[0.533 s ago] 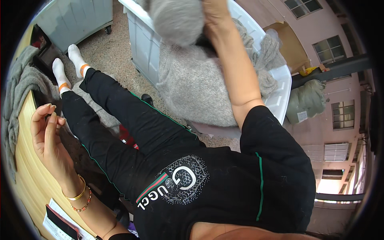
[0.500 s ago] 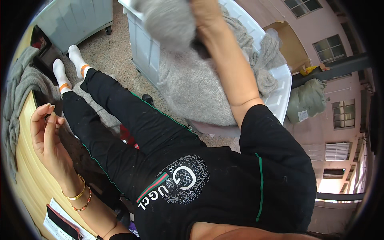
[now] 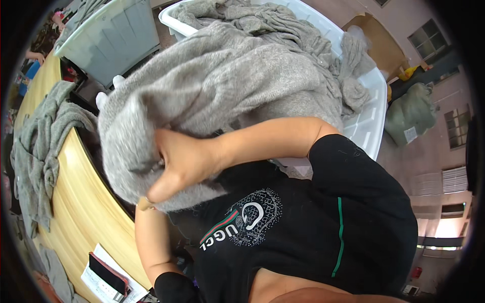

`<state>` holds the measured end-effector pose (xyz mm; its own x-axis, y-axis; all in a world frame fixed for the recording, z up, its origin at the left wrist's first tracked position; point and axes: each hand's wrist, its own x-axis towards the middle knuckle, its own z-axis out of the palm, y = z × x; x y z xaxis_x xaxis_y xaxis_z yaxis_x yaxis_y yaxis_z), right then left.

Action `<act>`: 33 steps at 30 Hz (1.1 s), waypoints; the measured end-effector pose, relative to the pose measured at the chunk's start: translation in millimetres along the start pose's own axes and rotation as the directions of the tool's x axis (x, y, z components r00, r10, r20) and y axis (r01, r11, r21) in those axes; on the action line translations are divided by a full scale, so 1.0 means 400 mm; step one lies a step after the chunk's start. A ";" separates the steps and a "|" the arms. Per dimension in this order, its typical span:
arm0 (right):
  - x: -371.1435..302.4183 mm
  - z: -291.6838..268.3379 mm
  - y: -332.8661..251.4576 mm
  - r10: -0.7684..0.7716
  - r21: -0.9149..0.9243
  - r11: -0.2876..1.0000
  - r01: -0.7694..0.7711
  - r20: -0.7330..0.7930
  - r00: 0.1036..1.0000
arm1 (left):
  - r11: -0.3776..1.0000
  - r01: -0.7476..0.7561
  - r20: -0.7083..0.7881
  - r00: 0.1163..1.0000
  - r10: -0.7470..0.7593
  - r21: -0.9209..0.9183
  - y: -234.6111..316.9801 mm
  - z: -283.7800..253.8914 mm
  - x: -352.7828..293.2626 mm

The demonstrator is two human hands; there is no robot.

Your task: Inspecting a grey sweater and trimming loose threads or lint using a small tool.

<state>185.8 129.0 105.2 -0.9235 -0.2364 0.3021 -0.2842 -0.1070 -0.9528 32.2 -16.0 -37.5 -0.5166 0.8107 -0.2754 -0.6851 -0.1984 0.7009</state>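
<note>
My right hand (image 3: 177,161) is shut on a large grey knitted cloth (image 3: 227,86), gripping a bunched fold of it in front of my chest. The cloth trails back over the rim of a white plastic bin (image 3: 369,101) that holds more grey cloths. It drapes over my lap and reaches the edge of the wooden table (image 3: 86,212). My left forearm (image 3: 151,242) rises to a wrist with a bracelet, and the hand itself is hidden under the cloth.
Crumpled grey cloths (image 3: 40,146) lie on the table to my left. A phone in a red case (image 3: 106,272) rests on papers near the table's front. A grey-lidded bin (image 3: 116,35) stands beyond the table, with a cardboard box (image 3: 374,40) and a stuffed bag (image 3: 411,118) to the right.
My right hand has pulled the grey cloth out of the bin and toward my body. The cloth now covers my legs and my left hand, which was raised bare over the table.
</note>
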 end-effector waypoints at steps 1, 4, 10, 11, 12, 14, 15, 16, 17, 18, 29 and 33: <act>-0.009 0.016 0.017 0.106 -0.138 0.986 -0.099 0.044 0.993 | 1.000 0.011 -0.006 1.000 -0.011 0.029 -0.016 0.001 -0.002; -0.048 0.057 0.047 -0.021 -0.072 0.997 0.031 0.125 0.992 | 0.992 0.017 -0.026 1.000 -0.014 0.122 -0.033 0.005 -0.042; -0.081 0.109 0.054 -0.146 -0.052 0.986 0.158 0.181 0.973 | 0.941 -0.045 -0.088 0.993 0.079 0.335 0.005 0.013 -0.218; -0.081 0.108 0.052 -0.132 -0.126 0.979 0.161 0.211 0.969 | 0.926 -0.061 -0.101 0.989 0.106 0.374 0.021 0.013 -0.257; -0.092 0.083 0.046 0.115 -0.019 0.993 -0.115 0.352 0.929 | 0.910 -0.082 -0.112 0.984 0.139 0.407 0.036 0.015 -0.293; -0.107 0.030 0.020 0.387 -0.175 0.922 -0.346 0.466 0.796 | 0.870 -0.125 -0.128 0.969 0.210 0.477 0.082 0.018 -0.371; -0.117 0.001 0.001 0.357 -0.266 0.929 -0.257 0.465 0.810 | 0.847 -0.151 -0.131 0.959 0.250 0.510 0.100 0.020 -0.409; -0.121 -0.022 -0.021 0.362 -0.410 0.896 -0.171 0.448 0.818 | 0.822 -0.177 -0.126 0.950 0.287 0.541 0.120 0.022 -0.446; -0.124 -0.056 -0.049 0.453 -0.556 0.819 -0.142 0.475 0.754 | 0.751 -0.190 -0.120 0.934 0.337 0.632 0.134 0.021 -0.481; -0.127 -0.092 -0.080 0.539 -0.682 0.727 -0.079 0.497 0.680 | 0.785 -0.229 -0.111 0.929 0.353 0.575 0.143 0.017 -0.516; -0.069 -0.629 -0.275 0.524 -0.566 0.508 -0.649 -0.395 0.754 | 0.213 0.031 -0.100 0.942 0.321 0.977 0.074 -0.047 -0.576; -0.094 -0.768 -0.093 0.100 -0.460 0.742 -0.488 -0.643 0.759 | -0.073 0.141 -0.131 0.983 0.130 0.987 0.089 0.017 -0.389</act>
<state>152.1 438.4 119.5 -0.8951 0.4311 0.1135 0.1208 0.4797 -0.8691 91.6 -145.3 35.0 -0.6640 0.6989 -0.2658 0.4841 0.6727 0.5596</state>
